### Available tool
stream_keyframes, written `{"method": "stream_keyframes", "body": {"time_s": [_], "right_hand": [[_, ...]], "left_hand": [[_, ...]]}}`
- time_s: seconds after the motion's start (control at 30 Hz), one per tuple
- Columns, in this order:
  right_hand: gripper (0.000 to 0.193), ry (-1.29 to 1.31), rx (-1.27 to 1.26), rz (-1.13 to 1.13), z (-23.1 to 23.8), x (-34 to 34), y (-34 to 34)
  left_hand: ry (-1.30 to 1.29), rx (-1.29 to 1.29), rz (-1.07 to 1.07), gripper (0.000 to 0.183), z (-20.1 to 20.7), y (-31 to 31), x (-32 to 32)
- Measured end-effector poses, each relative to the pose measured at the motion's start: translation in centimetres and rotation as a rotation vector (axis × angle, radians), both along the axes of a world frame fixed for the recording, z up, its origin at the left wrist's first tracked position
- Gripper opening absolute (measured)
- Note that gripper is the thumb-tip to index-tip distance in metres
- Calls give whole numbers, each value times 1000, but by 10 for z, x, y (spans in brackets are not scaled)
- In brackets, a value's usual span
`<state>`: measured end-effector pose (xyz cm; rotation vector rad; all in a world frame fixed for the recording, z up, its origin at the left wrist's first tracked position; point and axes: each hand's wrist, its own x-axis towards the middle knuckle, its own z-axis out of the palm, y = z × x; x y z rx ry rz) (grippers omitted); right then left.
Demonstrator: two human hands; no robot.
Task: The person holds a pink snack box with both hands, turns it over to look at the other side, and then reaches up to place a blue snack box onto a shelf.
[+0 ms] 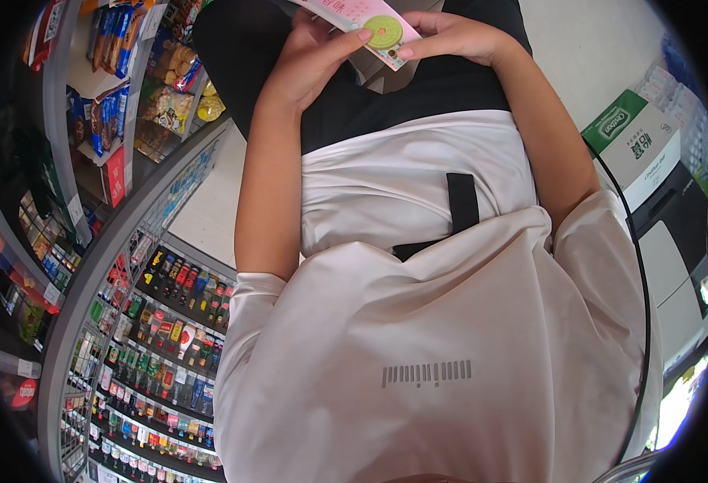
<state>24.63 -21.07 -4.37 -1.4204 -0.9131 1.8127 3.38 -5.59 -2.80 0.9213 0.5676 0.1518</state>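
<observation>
Both of my hands hold a pink biscuit pack [352, 18] above my lap, near the top edge. A round green biscuit is pictured on it. My left hand [315, 56] grips the left side, its thumb lying across the front. On the other side, my right hand [460, 37] pinches the right edge and lower corner between thumb and fingers. The pack is tilted, and its upper end runs out of view. Just beneath it, between my dark-clothed legs, a brownish thing [394, 78] shows in part; I cannot tell what it is.
Shelves with blue snack packs [111, 117] and other bagged snacks rise at the left. Below them, a curved grey rail [88, 266] borders shelves of bottled drinks [181, 330]. To the right stand a green-and-white carton [632, 145] and wrapped clear bottles [684, 105]. A black cable [648, 322] hangs beside my right arm.
</observation>
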Motion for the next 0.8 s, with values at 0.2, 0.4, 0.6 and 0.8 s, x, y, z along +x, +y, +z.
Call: {"method": "stream_keyframes", "body": {"time_s": [0.2, 0.4, 0.6, 0.8], "right_hand": [[63, 59, 13, -169, -11, -6, -1], [52, 339, -44, -218, -10, 6, 2], [52, 430, 11, -484, -13, 6, 1], [45, 497, 53, -603, -15, 12, -1]], "left_hand": [[-22, 6, 52, 64, 3, -2, 3], [-7, -23, 109, 50, -2, 3, 0], [-25, -61, 173, 34, -4, 9, -1], [-26, -103, 249, 27, -2, 12, -1]]}}
